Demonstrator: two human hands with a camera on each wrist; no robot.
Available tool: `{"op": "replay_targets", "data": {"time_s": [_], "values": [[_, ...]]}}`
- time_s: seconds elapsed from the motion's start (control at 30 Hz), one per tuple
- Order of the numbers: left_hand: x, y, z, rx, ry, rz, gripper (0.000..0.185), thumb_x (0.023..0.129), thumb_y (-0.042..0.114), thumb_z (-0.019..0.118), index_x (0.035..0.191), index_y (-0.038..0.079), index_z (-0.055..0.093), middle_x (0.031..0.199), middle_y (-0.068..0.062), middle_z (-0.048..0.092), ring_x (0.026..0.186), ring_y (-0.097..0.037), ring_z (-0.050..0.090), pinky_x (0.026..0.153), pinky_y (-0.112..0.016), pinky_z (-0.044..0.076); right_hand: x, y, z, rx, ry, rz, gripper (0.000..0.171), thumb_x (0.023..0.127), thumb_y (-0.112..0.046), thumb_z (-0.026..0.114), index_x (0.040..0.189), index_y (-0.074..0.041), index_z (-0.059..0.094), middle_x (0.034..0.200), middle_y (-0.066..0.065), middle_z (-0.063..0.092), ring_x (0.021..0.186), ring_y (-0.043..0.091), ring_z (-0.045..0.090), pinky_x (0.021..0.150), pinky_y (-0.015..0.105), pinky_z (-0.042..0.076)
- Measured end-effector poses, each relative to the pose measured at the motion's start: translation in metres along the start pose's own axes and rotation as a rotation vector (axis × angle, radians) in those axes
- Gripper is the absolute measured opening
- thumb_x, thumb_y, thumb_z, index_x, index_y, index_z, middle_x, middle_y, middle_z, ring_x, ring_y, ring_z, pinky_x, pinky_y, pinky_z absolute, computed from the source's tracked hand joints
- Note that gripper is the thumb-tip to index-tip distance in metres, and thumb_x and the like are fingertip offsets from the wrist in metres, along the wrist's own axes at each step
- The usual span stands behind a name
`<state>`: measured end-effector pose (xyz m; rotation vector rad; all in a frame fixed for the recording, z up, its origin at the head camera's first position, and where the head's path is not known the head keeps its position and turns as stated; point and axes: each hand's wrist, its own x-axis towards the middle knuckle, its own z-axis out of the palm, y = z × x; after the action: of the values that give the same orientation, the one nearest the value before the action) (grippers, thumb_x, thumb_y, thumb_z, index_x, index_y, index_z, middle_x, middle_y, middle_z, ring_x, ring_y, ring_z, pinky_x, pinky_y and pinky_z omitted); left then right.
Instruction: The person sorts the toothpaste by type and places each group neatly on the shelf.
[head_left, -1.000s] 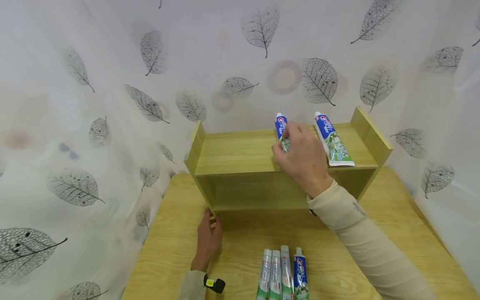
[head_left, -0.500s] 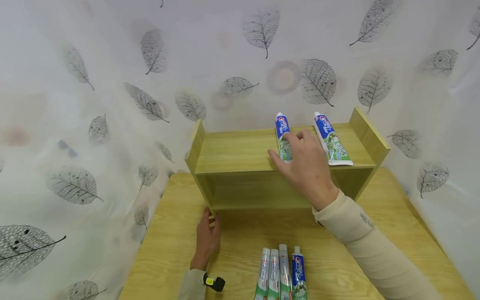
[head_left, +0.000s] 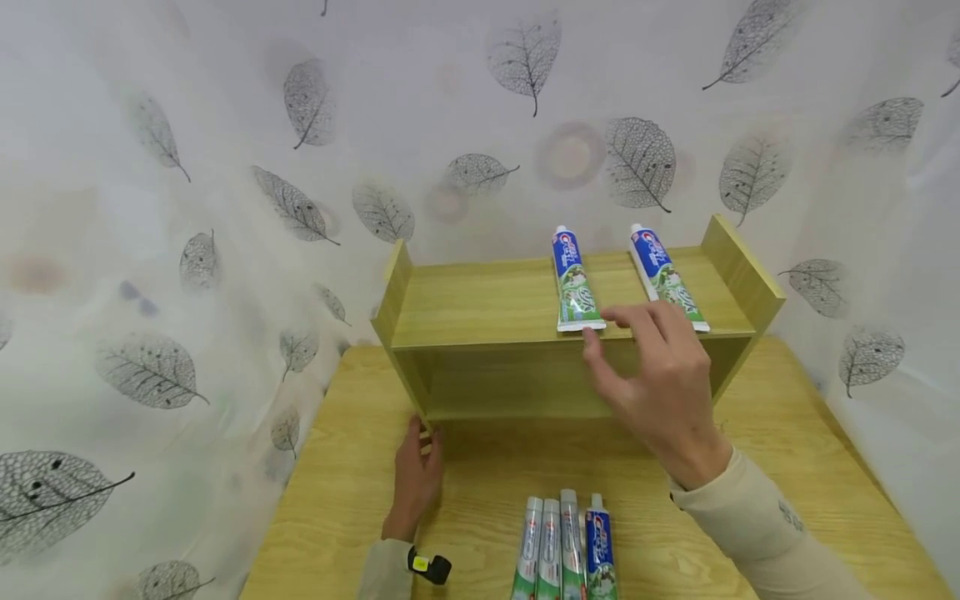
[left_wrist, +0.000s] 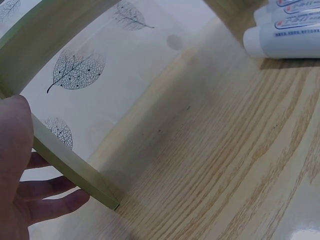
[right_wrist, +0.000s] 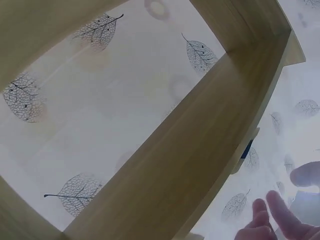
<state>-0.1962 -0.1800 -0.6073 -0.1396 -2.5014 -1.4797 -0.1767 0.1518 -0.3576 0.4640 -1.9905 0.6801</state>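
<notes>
A wooden shelf [head_left: 487,304] stands on the table. On its top board lie two blue-and-green toothpaste tubes, one near the middle [head_left: 576,282] and one to the right [head_left: 666,279]. My right hand [head_left: 637,354] hovers just in front of the top board's edge with relaxed, spread fingers and holds nothing. In the right wrist view its fingertips [right_wrist: 280,215] show below the shelf's underside [right_wrist: 175,150]. My left hand [head_left: 418,462] holds the bottom corner of the shelf's left side panel [left_wrist: 75,170], with fingers [left_wrist: 50,195] behind it.
Several more toothpaste tubes [head_left: 566,546] lie side by side on the wooden table [head_left: 787,467] near its front edge, also seen as tubes [left_wrist: 290,30] in the left wrist view. A leaf-printed curtain [head_left: 225,167] encloses the table at the back and sides.
My right hand has let go of the middle tube on the shelf top and drawn back toward me and to the right. The tube stays lying there. The left hand has not moved.
</notes>
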Motion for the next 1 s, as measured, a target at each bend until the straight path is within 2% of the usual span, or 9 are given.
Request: {"op": "replay_targets", "data": {"time_s": [0.07, 0.13, 0.3, 0.47, 0.67, 1.0], "values": [[0.001, 0.000, 0.000, -0.003, 0.001, 0.001, 0.039, 0.117, 0.022, 0.051, 0.154, 0.009, 0.050, 0.139, -0.024, 0.066, 0.120, -0.043, 0.073, 0.089, -0.047, 0.068, -0.007, 0.001, -0.004, 0.007, 0.039, -0.015, 0.034, 0.100, -0.027, 0.067, 0.100, 0.006, 0.075, 0.091, 0.023, 0.071, 0.084, 0.039, 0.066, 0.075, 0.044, 0.053], [0.001, 0.002, -0.001, -0.007, 0.001, -0.007, 0.040, 0.118, 0.023, 0.051, 0.155, 0.010, 0.050, 0.139, -0.024, 0.066, 0.121, -0.043, 0.072, 0.090, -0.048, 0.068, -0.014, 0.001, -0.008, 0.002, 0.043, -0.017, 0.036, 0.101, -0.029, 0.064, 0.098, 0.006, 0.075, 0.089, 0.022, 0.071, 0.082, 0.038, 0.066, 0.074, 0.041, 0.052], [0.001, 0.001, -0.001, -0.015, -0.008, -0.016, 0.040, 0.117, 0.022, 0.052, 0.156, 0.011, 0.049, 0.140, -0.025, 0.066, 0.121, -0.043, 0.072, 0.090, -0.046, 0.068, -0.034, 0.005, -0.013, -0.004, 0.014, 0.003, 0.037, 0.102, -0.029, 0.062, 0.094, 0.005, 0.075, 0.086, 0.019, 0.071, 0.080, 0.033, 0.067, 0.071, 0.036, 0.053], [0.001, 0.001, 0.000, -0.028, -0.015, -0.029, 0.041, 0.117, 0.022, 0.052, 0.156, 0.010, 0.049, 0.141, -0.026, 0.065, 0.121, -0.044, 0.072, 0.091, -0.048, 0.067, -0.054, 0.009, -0.013, -0.001, -0.002, 0.016, 0.037, 0.102, -0.029, 0.061, 0.091, 0.003, 0.076, 0.085, 0.016, 0.071, 0.079, 0.030, 0.069, 0.068, 0.037, 0.056], [0.001, 0.003, 0.000, -0.023, -0.020, -0.036, 0.042, 0.117, 0.020, 0.052, 0.157, 0.008, 0.048, 0.142, -0.028, 0.064, 0.122, -0.045, 0.071, 0.091, -0.049, 0.067, -0.076, 0.015, -0.014, 0.003, -0.016, 0.042, 0.028, 0.097, -0.024, 0.063, 0.090, 0.000, 0.076, 0.083, 0.013, 0.071, 0.076, 0.027, 0.069, 0.066, 0.033, 0.055], [0.000, 0.003, 0.000, -0.021, -0.009, -0.046, 0.040, 0.117, 0.018, 0.052, 0.155, 0.008, 0.050, 0.141, -0.026, 0.065, 0.121, -0.044, 0.072, 0.090, -0.049, 0.067, -0.121, 0.017, -0.014, -0.022, -0.166, 0.095, 0.011, 0.089, -0.013, 0.072, 0.090, -0.003, 0.075, 0.083, 0.006, 0.071, 0.074, 0.021, 0.067, 0.068, 0.028, 0.059]]}}
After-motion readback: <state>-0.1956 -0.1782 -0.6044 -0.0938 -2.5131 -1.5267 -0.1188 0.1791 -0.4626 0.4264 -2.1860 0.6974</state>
